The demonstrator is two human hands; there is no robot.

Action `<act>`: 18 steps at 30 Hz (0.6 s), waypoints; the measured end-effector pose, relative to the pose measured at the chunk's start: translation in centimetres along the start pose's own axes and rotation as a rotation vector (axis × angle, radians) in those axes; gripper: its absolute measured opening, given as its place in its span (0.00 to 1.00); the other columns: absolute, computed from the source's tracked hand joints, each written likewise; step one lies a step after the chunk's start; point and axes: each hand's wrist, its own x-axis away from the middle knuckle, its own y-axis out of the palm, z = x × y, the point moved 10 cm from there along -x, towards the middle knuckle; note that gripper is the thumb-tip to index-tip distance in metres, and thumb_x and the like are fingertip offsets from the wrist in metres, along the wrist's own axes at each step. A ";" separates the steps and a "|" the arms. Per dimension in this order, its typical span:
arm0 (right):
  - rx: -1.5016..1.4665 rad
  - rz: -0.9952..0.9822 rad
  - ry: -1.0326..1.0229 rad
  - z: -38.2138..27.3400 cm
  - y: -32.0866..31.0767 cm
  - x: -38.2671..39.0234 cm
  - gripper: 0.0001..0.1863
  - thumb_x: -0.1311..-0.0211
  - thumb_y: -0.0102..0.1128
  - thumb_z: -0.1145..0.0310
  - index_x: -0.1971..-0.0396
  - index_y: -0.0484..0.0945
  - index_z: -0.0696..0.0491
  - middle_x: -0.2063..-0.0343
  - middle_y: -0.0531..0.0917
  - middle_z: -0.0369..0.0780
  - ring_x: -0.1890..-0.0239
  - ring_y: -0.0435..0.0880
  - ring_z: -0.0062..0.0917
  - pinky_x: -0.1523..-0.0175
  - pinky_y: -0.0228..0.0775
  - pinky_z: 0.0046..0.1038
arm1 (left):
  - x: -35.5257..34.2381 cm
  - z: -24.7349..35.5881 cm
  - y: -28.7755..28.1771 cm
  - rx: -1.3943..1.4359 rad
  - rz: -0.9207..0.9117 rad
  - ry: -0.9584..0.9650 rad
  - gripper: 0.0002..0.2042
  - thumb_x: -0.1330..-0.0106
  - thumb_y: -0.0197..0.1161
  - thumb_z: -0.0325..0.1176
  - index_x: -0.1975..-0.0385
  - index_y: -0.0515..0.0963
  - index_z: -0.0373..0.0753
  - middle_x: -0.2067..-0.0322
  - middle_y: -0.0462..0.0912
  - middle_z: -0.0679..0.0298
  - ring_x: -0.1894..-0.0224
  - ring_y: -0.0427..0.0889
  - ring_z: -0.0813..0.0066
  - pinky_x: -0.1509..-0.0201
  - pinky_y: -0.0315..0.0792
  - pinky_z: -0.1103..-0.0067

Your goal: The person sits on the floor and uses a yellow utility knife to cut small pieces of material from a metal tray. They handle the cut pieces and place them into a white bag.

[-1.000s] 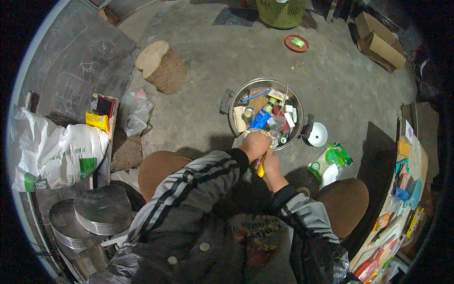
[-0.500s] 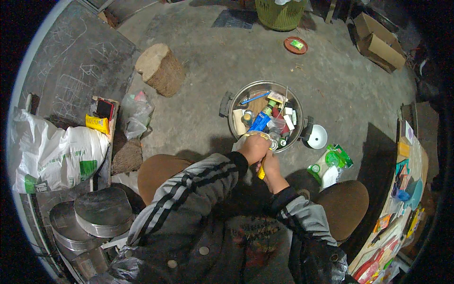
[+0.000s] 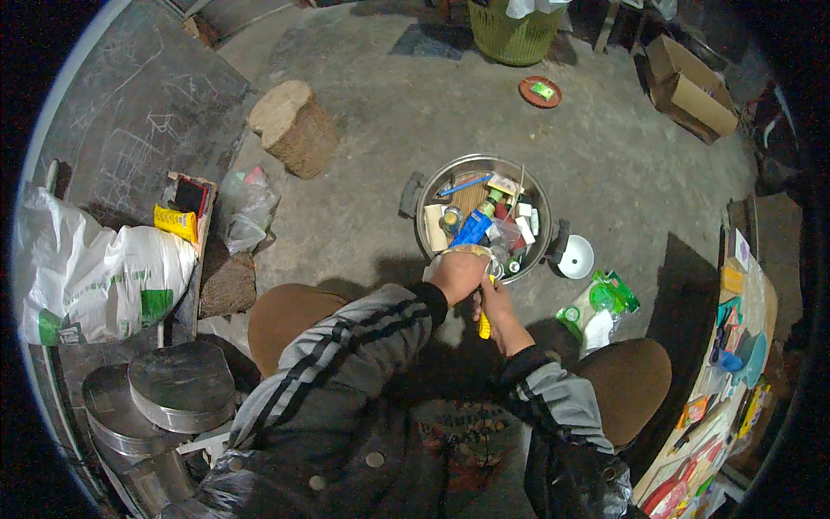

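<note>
The left hand has edged off the right hand, baring more of a slim yellow handle by the near edge of the round metal pot. The right hand's grip clasps it; the left's I can't tell.

Head-worn fisheye view, steeply downward over both hands onto the grey floor

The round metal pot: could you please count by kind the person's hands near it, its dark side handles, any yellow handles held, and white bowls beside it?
Hands (left hand, right hand): 2
Dark side handles: 2
Yellow handle: 1
White bowl: 1
Total: 6
</note>
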 end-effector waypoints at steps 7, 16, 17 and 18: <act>-0.289 -0.136 -0.018 -1.1 1.7 1.8 0.16 0.32 0.42 0.51 0.67 0.64 0.49 0.86 0.66 0.32 0.88 0.64 0.19 0.84 0.59 0.23 | -0.4 -0.3 1.0 -0.010 -0.056 -0.001 0.08 0.46 0.54 0.33 0.71 0.77 0.39 0.79 0.80 0.56 0.76 0.82 0.59 0.74 0.74 0.66; -0.191 -0.140 0.046 -0.5 2.9 3.6 0.17 0.31 0.41 0.51 0.68 0.64 0.50 0.85 0.65 0.32 0.88 0.63 0.19 0.83 0.58 0.22 | 0.2 -2.4 3.1 -0.080 -0.199 -0.070 0.09 0.40 0.51 0.35 0.69 0.79 0.42 0.78 0.81 0.57 0.74 0.82 0.61 0.73 0.74 0.67; -0.181 -0.149 0.021 -0.7 2.9 3.6 0.17 0.31 0.41 0.51 0.68 0.64 0.50 0.85 0.65 0.32 0.88 0.63 0.19 0.83 0.58 0.22 | 0.2 -2.3 3.0 -0.086 -0.187 -0.065 0.09 0.39 0.51 0.35 0.68 0.79 0.42 0.78 0.81 0.57 0.74 0.82 0.61 0.73 0.74 0.67; -0.165 -0.130 0.011 -0.6 2.7 3.4 0.17 0.31 0.41 0.50 0.68 0.64 0.50 0.85 0.65 0.32 0.88 0.63 0.19 0.84 0.58 0.23 | 0.2 -2.1 2.8 -0.078 -0.154 -0.050 0.10 0.39 0.51 0.35 0.68 0.79 0.42 0.78 0.81 0.57 0.74 0.83 0.61 0.73 0.74 0.67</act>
